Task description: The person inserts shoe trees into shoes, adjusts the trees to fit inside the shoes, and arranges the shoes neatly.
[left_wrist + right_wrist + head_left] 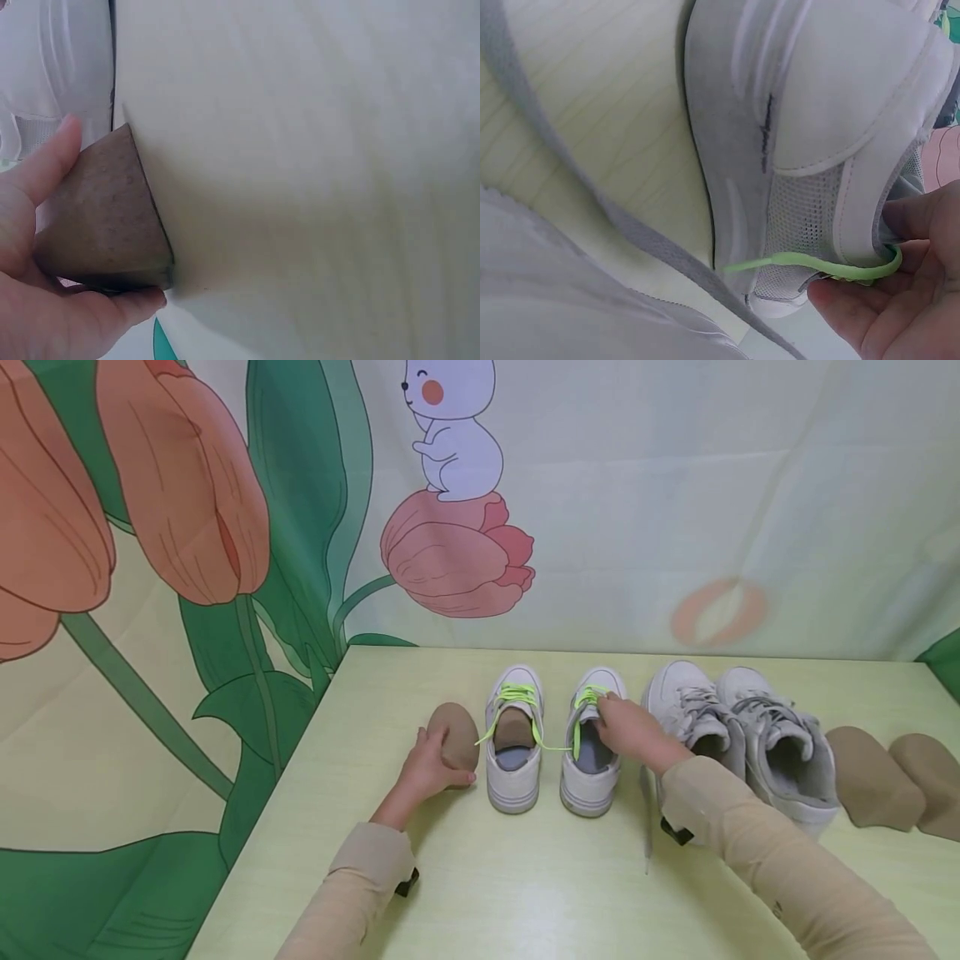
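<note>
My left hand (427,768) grips a brown shoe-tree block (455,731), rounded at the far end, upon the table. In the left wrist view, thumb and fingers span the block's (112,214) sides. Just right of it stands a small white sneaker (513,795) with neon-green laces and a brown block (513,727) tucked under its tongue. Its mate (588,797) is beside it, and my right hand (633,727) pinches that shoe at the tongue and lace area. In the right wrist view a green lace (840,268) runs across the fingers; what lies between them is partly hidden.
Two larger white sneakers, one near (678,685) and one further right (795,781), stand close by my right forearm. A grey lace (647,835) trails on the table (510,893). Two more brown blocks, one here (873,777) and another (930,777), lie at the right edge.
</note>
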A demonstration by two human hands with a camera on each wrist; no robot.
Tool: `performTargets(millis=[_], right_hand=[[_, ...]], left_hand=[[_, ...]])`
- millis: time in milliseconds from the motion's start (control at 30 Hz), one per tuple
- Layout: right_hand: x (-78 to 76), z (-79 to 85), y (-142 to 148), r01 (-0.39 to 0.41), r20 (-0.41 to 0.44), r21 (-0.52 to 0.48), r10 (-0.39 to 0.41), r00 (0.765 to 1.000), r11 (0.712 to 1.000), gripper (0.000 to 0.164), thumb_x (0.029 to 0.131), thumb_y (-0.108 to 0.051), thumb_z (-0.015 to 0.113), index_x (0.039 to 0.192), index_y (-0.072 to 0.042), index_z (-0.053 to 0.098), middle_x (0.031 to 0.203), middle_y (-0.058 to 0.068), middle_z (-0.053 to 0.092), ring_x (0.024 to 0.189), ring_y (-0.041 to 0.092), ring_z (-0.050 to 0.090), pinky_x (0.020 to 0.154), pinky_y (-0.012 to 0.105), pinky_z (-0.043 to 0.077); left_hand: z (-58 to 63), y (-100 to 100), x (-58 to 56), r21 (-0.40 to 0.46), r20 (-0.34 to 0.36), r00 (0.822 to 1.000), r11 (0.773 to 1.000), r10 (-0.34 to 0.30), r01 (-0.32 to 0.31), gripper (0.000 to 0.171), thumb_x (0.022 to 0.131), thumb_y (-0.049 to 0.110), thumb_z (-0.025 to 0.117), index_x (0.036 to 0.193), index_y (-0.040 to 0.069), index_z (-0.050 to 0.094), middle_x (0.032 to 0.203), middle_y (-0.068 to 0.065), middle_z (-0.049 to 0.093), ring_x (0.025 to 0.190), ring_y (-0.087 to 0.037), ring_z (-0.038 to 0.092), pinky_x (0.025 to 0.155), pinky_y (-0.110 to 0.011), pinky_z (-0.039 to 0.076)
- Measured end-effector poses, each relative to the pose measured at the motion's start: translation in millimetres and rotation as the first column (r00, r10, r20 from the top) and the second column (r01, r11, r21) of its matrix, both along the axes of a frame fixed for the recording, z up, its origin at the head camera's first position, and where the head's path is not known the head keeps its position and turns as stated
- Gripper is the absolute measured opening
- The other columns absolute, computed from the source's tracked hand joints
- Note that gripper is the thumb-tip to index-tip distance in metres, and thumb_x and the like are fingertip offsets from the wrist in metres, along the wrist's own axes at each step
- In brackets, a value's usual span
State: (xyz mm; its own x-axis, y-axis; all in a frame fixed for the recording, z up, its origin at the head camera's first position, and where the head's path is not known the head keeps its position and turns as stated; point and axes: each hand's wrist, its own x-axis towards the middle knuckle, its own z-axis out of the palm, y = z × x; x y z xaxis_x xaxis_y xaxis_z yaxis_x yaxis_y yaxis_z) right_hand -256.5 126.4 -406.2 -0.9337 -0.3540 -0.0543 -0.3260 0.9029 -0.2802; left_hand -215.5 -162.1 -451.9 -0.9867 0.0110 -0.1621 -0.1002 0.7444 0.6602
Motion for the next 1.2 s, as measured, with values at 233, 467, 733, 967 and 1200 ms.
performTargets(millis=[233,467,733,967,1200], right_hand=[[0.4,0.2,0.0,0.006,-0.002,-0.032,-0.006,1.000,0.999,0.020,0.090,-0.017,0.044,0.084,-0.001,0.055,0.096,0.021,0.056,0.067,0.025,0.052,0.058,0.035,0.043],[2.8,1.0,-0.1,-0.002,-0.026,-0.029,0.002,1.000,1.000,0.020,0.089,-0.016,0.046,0.076,-0.003,0.054,0.076,0.010,0.050,0.062,0.022,0.049,0.054,0.032,0.042],[6.1,-1.8,-1.7,-0.005,-0.098,0.012,0.006,0.995,1.000,0.015,0.084,-0.012,0.052,0.072,-0.004,0.056,0.077,0.011,0.054,0.061,0.022,0.052,0.051,0.034,0.043],[6.2,-3.3,-0.9,-0.014,-0.184,0.029,0.019,0.983,0.999,0.014,0.083,-0.010,0.054,0.072,-0.003,0.060,0.075,0.012,0.058,0.059,0.023,0.054,0.049,0.034,0.043],[4.8,-2.7,-1.6,-0.009,-0.200,0.031,0.015,0.980,0.999,0.015,0.083,-0.010,0.054,0.069,-0.005,0.059,0.070,0.010,0.059,0.057,0.022,0.054,0.046,0.034,0.041]], left_hand=[[-3.8,-3.1,1.2,-0.026,-0.042,0.999,1.000,0.004,-0.005,0.089,0.064,0.030,0.078,0.136,0.006,0.031,0.143,-0.028,0.015,0.127,-0.044,0.026,0.100,-0.050,0.028],[-4.8,-2.9,5.1,-0.036,-0.087,0.996,0.999,0.011,-0.014,0.087,0.063,0.032,0.078,0.134,0.004,0.035,0.142,-0.026,0.020,0.126,-0.044,0.028,0.099,-0.049,0.029],[-7.2,-3.2,6.3,-0.071,-0.098,0.995,0.997,-0.001,-0.006,0.087,0.063,0.029,0.078,0.135,0.005,0.034,0.142,-0.027,0.019,0.123,-0.045,0.031,0.098,-0.050,0.030],[-10.0,-2.7,7.7,-0.073,-0.133,0.991,0.997,0.006,-0.016,0.082,0.064,0.028,0.077,0.133,0.006,0.037,0.141,-0.027,0.022,0.118,-0.044,0.038,0.094,-0.049,0.035],[-9.6,0.1,10.1,-0.063,-0.158,0.987,0.997,0.026,-0.037,0.078,0.065,0.025,0.076,0.131,0.005,0.038,0.139,-0.026,0.026,0.113,-0.043,0.045,0.089,-0.050,0.038]])
